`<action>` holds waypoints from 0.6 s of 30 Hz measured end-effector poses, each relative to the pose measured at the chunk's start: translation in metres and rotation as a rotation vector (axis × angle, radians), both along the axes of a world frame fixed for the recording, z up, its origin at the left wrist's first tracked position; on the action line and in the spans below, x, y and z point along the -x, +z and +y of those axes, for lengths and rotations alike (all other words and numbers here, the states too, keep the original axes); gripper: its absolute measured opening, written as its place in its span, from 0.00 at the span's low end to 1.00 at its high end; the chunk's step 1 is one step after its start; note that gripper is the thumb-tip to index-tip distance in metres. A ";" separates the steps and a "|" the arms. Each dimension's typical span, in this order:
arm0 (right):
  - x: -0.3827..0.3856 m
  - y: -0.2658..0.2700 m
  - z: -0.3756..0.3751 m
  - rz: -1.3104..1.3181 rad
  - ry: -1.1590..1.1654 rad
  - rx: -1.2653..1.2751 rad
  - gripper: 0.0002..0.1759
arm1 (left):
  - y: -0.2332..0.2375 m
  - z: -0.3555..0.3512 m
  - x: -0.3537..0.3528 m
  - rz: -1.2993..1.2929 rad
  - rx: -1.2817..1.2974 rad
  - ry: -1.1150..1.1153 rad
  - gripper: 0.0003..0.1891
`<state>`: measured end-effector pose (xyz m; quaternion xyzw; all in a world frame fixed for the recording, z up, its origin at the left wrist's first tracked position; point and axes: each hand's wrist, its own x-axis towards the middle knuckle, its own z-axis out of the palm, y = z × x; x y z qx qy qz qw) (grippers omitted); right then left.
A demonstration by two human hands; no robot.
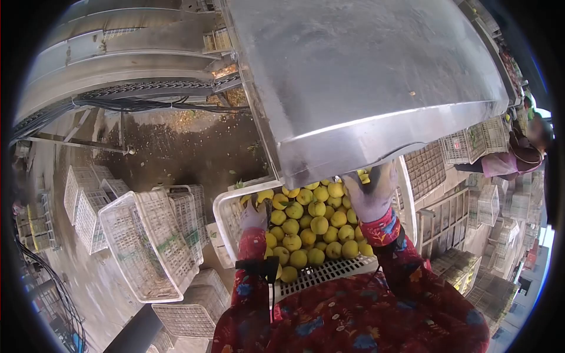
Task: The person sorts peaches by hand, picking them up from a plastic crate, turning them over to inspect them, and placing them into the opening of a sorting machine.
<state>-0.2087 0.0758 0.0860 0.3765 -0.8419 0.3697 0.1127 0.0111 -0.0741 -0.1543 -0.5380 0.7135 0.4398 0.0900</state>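
A white plastic crate (225,213) full of round yellow-green fruit (319,225) is in front of my body, partly under a metal chute. My left hand (253,216), in a pale glove, lies at the crate's left side against the fruit, its fingers extended. On the right side, my right hand (375,197), gloved too, reaches over the fruit with thumb and fingers apart. Its fingertips are partly hard to make out near the chute's lower edge. Neither hand shows a fruit held in it.
The wide metal chute (376,70) overhangs the crate. Stacked white crates (150,244) stand at the left, more crates (456,267) at the right. Black cables (135,106) run along machinery at upper left. A person (518,154) is at the far right.
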 end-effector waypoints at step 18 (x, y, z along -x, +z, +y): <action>-0.038 -0.168 0.080 -0.499 0.348 -1.065 0.21 | -0.163 0.048 0.034 -0.334 0.330 -0.621 0.37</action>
